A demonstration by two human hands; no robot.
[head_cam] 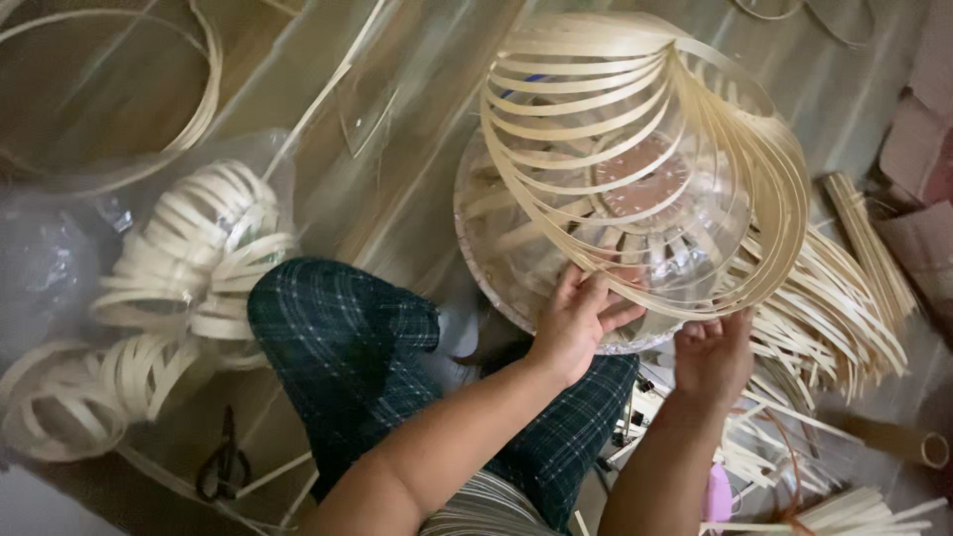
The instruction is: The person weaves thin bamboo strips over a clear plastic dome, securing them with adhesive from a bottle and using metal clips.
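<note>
Your left hand [579,323] lies flat, fingers spread, on the near rim of the clear plastic dome [556,248]. Just to its right, your right hand [713,355] curls its fingers around the ends of the bamboo strips [635,109], which arch over the dome and fan out to the right of that hand. Directly below both hands sits your knee in plaid trousers [347,347]. Far to the left of your left hand lie coiled strip bundles [189,248] in a clear bag; black scissors [224,462] rest on the floor below them.
</note>
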